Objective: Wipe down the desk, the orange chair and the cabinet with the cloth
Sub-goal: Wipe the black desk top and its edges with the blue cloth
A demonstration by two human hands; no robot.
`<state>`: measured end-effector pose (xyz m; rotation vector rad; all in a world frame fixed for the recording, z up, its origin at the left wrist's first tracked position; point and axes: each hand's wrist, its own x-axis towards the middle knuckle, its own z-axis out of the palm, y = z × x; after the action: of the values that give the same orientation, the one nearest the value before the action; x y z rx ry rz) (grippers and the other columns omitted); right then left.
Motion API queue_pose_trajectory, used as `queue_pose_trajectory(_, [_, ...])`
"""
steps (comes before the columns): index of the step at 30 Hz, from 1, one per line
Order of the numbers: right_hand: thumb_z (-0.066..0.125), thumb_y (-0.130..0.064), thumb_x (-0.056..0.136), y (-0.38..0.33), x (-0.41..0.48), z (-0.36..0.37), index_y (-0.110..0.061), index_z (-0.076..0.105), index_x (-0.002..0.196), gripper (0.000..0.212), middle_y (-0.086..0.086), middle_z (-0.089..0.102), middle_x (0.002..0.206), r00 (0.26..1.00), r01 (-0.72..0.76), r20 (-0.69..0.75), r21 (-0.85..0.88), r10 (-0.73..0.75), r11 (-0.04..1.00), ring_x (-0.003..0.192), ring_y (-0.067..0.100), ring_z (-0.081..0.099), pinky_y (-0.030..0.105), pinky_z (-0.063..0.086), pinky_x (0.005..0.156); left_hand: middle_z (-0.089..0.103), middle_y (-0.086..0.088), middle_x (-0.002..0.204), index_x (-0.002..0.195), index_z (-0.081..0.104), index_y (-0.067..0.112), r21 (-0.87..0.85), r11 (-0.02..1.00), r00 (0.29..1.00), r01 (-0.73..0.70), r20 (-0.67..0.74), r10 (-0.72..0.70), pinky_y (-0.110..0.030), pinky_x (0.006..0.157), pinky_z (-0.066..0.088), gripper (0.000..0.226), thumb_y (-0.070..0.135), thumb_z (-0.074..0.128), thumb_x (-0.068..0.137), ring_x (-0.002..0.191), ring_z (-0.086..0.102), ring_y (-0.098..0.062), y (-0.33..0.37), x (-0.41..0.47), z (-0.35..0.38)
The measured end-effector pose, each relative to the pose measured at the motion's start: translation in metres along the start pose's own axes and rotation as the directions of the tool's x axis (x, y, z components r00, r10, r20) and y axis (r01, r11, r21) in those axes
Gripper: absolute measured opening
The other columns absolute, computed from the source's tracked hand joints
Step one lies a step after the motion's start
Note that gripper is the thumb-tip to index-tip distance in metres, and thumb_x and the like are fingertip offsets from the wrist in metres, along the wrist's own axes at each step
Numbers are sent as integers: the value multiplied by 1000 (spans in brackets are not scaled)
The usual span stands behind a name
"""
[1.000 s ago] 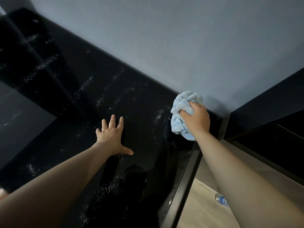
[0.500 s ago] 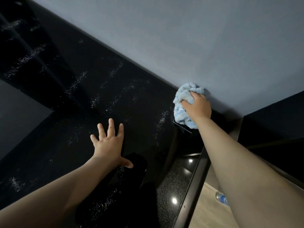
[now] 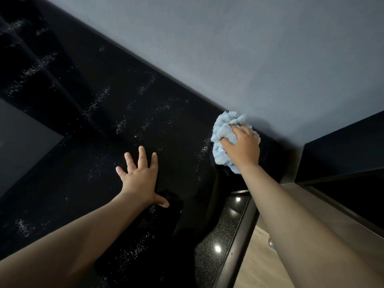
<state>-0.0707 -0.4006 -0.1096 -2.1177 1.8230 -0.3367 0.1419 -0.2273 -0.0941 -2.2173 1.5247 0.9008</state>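
My right hand (image 3: 242, 149) grips the cloth (image 3: 225, 129), a bunched, fluffy, pale-blue wad. The fingers are curled over its top and the thumb is tucked into its left side. The cloth is pressed onto the desk (image 3: 99, 125) at the far right corner, against the line where the desk meets the wall (image 3: 249, 59). My left hand (image 3: 141, 179) lies palm down on the desk, fingers straight and spread, thumb out to the right, holding nothing. It is nearer to me than the cloth, to its left and well apart from it. The desk top is glossy black. Streaks of fine white specks run across it, from the far left down past my left hand, with one patch just beside the cloth on its left. Two bright light spots reflect in the surface near the right edge, where a dark rim runs towards me. Past that rim is pale wooden floor (image 3: 257, 269). A small clear item (image 3: 271, 244) lies there, half hidden by my right forearm and too small to identify. A dark unit (image 3: 342, 150) stands to the right of the desk corner, against the same wall. I cannot tell whether it is the cabinet.
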Motion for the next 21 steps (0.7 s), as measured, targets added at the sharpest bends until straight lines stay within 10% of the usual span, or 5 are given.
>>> queue_pose_trajectory(21, [59, -44, 87, -28, -107, 10, -28, 48, 140, 57, -8, 40, 144, 997, -24, 73, -70, 29, 997, 126, 22, 34, 25, 41, 73, -26, -15, 155, 151, -15, 20, 22, 1000, 999, -2, -44, 3, -68, 111, 12, 148, 70, 79, 49, 141, -15, -50, -1, -3, -1])
